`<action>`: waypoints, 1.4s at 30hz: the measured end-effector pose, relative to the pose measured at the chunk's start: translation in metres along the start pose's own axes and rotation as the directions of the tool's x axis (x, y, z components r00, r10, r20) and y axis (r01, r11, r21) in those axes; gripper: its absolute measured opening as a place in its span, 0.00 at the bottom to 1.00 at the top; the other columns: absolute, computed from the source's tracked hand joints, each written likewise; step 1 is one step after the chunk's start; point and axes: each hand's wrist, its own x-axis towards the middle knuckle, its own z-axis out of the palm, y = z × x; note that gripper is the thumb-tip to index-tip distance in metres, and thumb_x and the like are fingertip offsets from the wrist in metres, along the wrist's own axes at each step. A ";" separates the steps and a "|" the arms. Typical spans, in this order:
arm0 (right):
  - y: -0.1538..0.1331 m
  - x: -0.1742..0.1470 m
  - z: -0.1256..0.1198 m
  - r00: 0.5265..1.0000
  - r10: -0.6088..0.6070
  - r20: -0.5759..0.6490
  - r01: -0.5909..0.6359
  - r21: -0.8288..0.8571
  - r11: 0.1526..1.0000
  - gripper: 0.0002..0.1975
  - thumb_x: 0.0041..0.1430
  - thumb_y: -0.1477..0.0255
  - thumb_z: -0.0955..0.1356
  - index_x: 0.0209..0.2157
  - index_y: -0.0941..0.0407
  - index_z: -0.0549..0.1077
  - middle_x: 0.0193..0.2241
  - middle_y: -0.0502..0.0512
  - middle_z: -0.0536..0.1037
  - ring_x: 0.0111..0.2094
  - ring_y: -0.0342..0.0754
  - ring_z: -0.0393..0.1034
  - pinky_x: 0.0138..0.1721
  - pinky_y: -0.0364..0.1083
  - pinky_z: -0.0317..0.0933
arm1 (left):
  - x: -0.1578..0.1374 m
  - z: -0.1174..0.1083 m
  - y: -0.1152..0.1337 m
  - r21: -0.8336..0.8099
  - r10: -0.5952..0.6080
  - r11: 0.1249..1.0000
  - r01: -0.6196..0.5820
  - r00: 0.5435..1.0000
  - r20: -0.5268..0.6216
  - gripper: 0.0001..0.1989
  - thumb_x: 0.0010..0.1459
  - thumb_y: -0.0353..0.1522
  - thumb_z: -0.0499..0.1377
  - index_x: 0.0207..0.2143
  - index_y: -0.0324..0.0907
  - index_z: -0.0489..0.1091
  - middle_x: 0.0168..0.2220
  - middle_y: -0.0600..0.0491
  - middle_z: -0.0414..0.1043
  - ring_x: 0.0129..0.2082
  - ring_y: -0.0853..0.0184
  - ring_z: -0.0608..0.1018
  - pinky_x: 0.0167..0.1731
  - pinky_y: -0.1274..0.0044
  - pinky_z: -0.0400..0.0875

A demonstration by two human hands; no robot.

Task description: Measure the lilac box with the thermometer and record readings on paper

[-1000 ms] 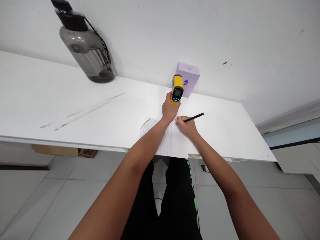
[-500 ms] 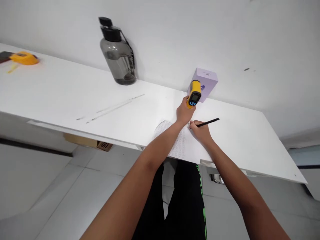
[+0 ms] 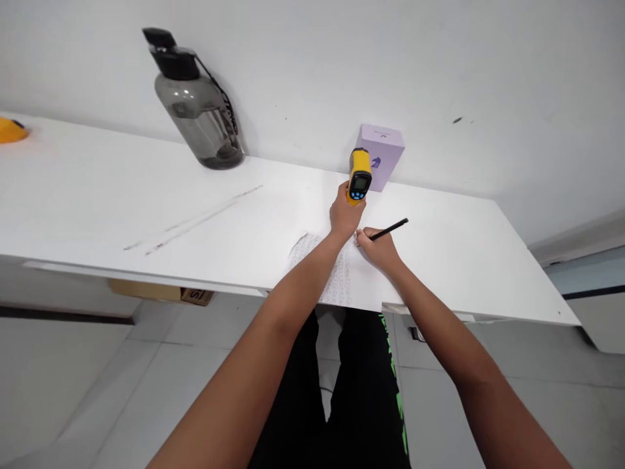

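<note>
White wall filled the background, and below it a long white desk [image 3: 97,195] ran across the view, with pale floor tiles showing beneath its front edge. On the desk, near the middle, the left hand [image 3: 344,217] was wrapped closed around the grip of a yellow infrared thermometer [image 3: 359,174], held upright with its small lit display facing back toward the camera and its front end turned toward the wall. Directly behind the thermometer, against the wall, stood a lilac box [image 3: 379,156]; from this angle the thermometer overlapped the box's lower left corner, and whether the two touched could not be told. Just to the right of the left hand, the right hand [image 3: 378,247] rested on the desk with its fingers pinched shut on a black pen [image 3: 389,228], whose free end slanted up and to the right while its tip was hidden under the fingers. Both hands lay over a sheet of printed paper [image 3: 336,280] that reached the front edge of the desk. Well to the left, a smoky grey water bottle [image 3: 202,117] with a black cap and strap stood near the wall. A yellow object [image 3: 10,129] sat at the far left edge, cut off by the frame. Under the desk, part of a cardboard box [image 3: 161,293] showed.
</note>
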 end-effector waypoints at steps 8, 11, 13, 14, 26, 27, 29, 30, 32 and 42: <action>0.012 0.023 -0.018 0.970 0.236 0.050 -0.224 0.552 0.804 0.18 0.51 0.61 0.72 0.15 0.54 0.66 0.08 0.44 0.59 0.13 0.38 0.48 0.17 0.42 0.44 | -0.002 -0.003 0.004 0.054 -0.016 0.998 0.016 1.000 0.009 0.18 0.58 0.34 0.64 0.51 0.49 0.66 0.40 0.54 0.77 0.40 0.65 0.79 0.43 0.73 0.72; 0.015 0.047 -0.028 0.940 0.330 0.091 -0.277 0.769 0.576 0.21 0.56 0.58 0.72 0.18 0.53 0.64 0.09 0.41 0.57 0.12 0.36 0.40 0.16 0.42 0.40 | -0.005 -0.005 0.007 0.057 -0.019 0.998 0.019 1.000 0.002 0.17 0.58 0.34 0.63 0.49 0.48 0.66 0.39 0.55 0.76 0.39 0.67 0.79 0.43 0.76 0.72; 0.015 0.064 -0.034 0.934 0.352 0.058 -0.233 0.846 0.479 0.23 0.58 0.55 0.72 0.19 0.53 0.63 0.10 0.40 0.57 0.12 0.35 0.41 0.15 0.41 0.41 | -0.005 -0.006 0.008 0.053 -0.007 0.999 0.008 1.000 -0.010 0.16 0.57 0.34 0.64 0.48 0.47 0.67 0.38 0.55 0.76 0.38 0.68 0.79 0.43 0.76 0.72; 0.015 0.071 -0.036 0.932 0.362 0.025 -0.192 0.881 0.433 0.23 0.58 0.55 0.72 0.20 0.53 0.62 0.10 0.39 0.56 0.12 0.35 0.41 0.15 0.41 0.42 | -0.005 -0.006 0.008 0.049 -0.002 0.999 0.003 1.000 -0.015 0.16 0.56 0.33 0.64 0.47 0.46 0.67 0.38 0.55 0.76 0.38 0.68 0.79 0.43 0.76 0.72; 0.021 0.084 -0.034 0.883 0.463 0.069 -0.123 0.989 0.087 0.14 0.64 0.59 0.69 0.32 0.54 0.70 0.19 0.43 0.72 0.13 0.34 0.54 0.14 0.38 0.47 | -0.006 -0.003 0.015 -0.146 -0.089 0.982 0.117 0.978 0.187 0.12 0.56 0.37 0.66 0.38 0.43 0.68 0.28 0.58 0.70 0.24 0.72 0.74 0.28 0.78 0.71; 0.021 0.084 -0.034 0.873 0.480 0.086 -0.119 0.992 0.038 0.13 0.66 0.61 0.67 0.32 0.55 0.70 0.20 0.44 0.73 0.13 0.34 0.54 0.14 0.38 0.46 | -0.007 -0.003 0.017 -0.181 -0.105 0.973 0.144 0.972 0.211 0.13 0.57 0.40 0.66 0.38 0.43 0.67 0.26 0.58 0.69 0.22 0.73 0.72 0.25 0.79 0.70; 0.019 0.086 -0.033 0.857 0.505 0.107 -0.104 0.994 -0.033 0.13 0.69 0.64 0.64 0.31 0.56 0.70 0.20 0.46 0.74 0.14 0.35 0.55 0.13 0.37 0.46 | -0.009 -0.002 0.021 -0.215 -0.117 0.962 0.167 0.967 0.225 0.17 0.59 0.44 0.65 0.39 0.43 0.66 0.22 0.60 0.67 0.18 0.74 0.70 0.21 0.80 0.68; 0.018 0.087 -0.032 0.852 0.512 0.110 -0.099 0.994 -0.049 0.13 0.69 0.65 0.63 0.31 0.56 0.70 0.20 0.46 0.74 0.14 0.35 0.55 0.13 0.37 0.46 | -0.009 -0.002 0.022 -0.219 -0.122 0.960 0.172 0.967 0.224 0.19 0.59 0.47 0.64 0.39 0.43 0.66 0.21 0.61 0.66 0.17 0.74 0.69 0.21 0.80 0.67; 0.016 0.087 -0.031 0.848 0.519 0.110 -0.094 0.994 -0.058 0.14 0.70 0.65 0.62 0.31 0.56 0.70 0.20 0.47 0.74 0.14 0.35 0.55 0.13 0.37 0.46 | -0.010 -0.002 0.023 -0.217 -0.130 0.960 0.179 0.967 0.219 0.22 0.59 0.52 0.62 0.39 0.44 0.64 0.20 0.62 0.65 0.17 0.74 0.69 0.20 0.81 0.66; 0.013 0.081 -0.031 0.853 0.510 0.105 -0.097 0.994 -0.043 0.15 0.71 0.65 0.61 0.31 0.56 0.70 0.19 0.47 0.73 0.15 0.36 0.57 0.15 0.36 0.49 | 0.000 0.010 0.012 -0.239 0.025 0.971 0.026 0.978 0.208 0.18 0.59 0.43 0.67 0.40 0.45 0.63 0.30 0.59 0.68 0.26 0.74 0.73 0.30 0.80 0.71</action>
